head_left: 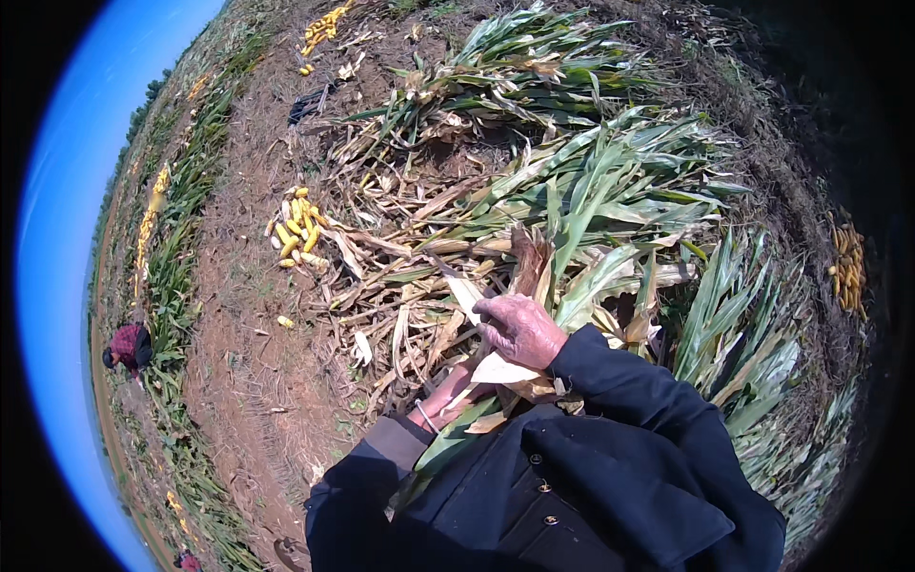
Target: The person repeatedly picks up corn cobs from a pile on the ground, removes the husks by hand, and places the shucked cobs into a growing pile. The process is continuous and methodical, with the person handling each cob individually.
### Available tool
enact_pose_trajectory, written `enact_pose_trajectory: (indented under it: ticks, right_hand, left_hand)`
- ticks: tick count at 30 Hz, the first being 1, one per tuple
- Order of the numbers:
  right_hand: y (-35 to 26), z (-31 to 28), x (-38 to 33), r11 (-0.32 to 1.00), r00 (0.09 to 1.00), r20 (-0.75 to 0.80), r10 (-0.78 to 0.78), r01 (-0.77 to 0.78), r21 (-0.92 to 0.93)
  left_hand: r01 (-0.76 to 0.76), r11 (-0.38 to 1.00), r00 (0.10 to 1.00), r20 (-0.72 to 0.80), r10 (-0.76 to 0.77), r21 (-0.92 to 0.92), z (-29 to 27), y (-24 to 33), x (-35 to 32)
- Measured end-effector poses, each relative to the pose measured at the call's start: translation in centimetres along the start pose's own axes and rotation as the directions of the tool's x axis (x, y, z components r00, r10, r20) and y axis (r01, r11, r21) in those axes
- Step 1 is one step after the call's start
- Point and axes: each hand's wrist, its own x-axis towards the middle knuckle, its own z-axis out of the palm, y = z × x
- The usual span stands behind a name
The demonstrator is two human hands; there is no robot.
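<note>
Head view: my right hand (519,329) and left hand (448,393) grip a half-husked cob (496,367); bare ears (297,232) lie far left, stalks (591,191) remain.

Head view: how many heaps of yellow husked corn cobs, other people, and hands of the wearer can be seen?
Heaps of yellow cobs: 4 (others at)
Other people: 1
Wearer's hands: 2, right hand and left hand, both on a corn ear's husk
Total: 7
</note>
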Motion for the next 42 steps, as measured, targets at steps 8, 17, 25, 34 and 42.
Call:
enact_pose_trajectory:
  ticks: [8, 17, 25, 34, 42]
  right_hand:
    - [-2.8, -6.7, -4.4, 0.921, 0.823, -0.432, -0.368, 0.388, -0.045]
    - [1.0, -4.9, -8.5, 0.978, 0.983, -0.165, -0.075, 0.105, 0.183]
    - [4.0, -2.2, -6.0, 0.933, 0.945, 0.3, 0.132, -0.221, 0.285]
    - [-3.4, -4.1, 3.2, 0.694, 0.973, 0.002, 0.23, -0.165, 0.701]
    - [0.6, -15.4, 3.4, 0.915, 0.63, -0.725, 0.277, 0.057, 0.399]
  left_hand:
    - [-0.252, 0.8, 0.939, -0.063, 0.338, 0.544, 6.4, 7.5, 0.5]
    - [-0.246, -0.052, 0.524, 0.178, 0.833, 0.968, 2.3, 13.2, 3.6]
    - [-0.403, 0.025, 0.204, 0.063, 0.977, 0.915, 4.0, 18.0, 5.3]
    - [-0.894, -0.115, -0.122, 0.01, 0.992, 0.433, 10.5, 26.0, 6.1]
    - [-0.755, 0.105, 0.086, -0.06, 0.994, 0.647, 18.0, 24.0, 4.3]
